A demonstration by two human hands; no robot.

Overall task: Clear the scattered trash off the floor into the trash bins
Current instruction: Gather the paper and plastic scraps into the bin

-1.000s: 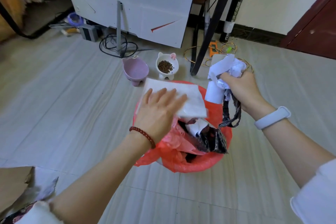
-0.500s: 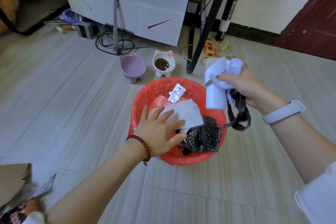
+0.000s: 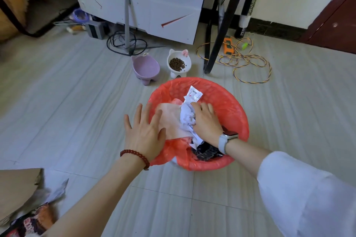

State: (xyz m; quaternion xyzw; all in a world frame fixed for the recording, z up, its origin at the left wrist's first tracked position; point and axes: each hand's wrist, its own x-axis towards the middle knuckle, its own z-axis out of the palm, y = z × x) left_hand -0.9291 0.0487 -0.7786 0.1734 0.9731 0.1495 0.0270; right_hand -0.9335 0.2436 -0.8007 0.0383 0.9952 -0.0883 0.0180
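Head view looks down on pale striped floor tiles (image 3: 77, 113), with the round bin lined with a red plastic bag (image 3: 227, 100) sitting at centre frame, already heaped close to its rim. On that heap lies a flat pale pink sheet of paper (image 3: 169, 123) and, beside it, a crumpled wad of white paper (image 3: 186, 117). The right hand (image 3: 207, 123) presses down on the wad with fingers bent over it, gripping or merely pushing cannot be told; the left hand (image 3: 144, 132) is spread flat, fingers straight, over the bin's near-left edge and touching the sheet. Pushing hard on so full a bin could likely tip it, tear the thin liner, or let the small white printed wrapper (image 3: 193, 95) spring back out. More litter, a torn patterned wrapper (image 3: 36, 221), waits at lower left.
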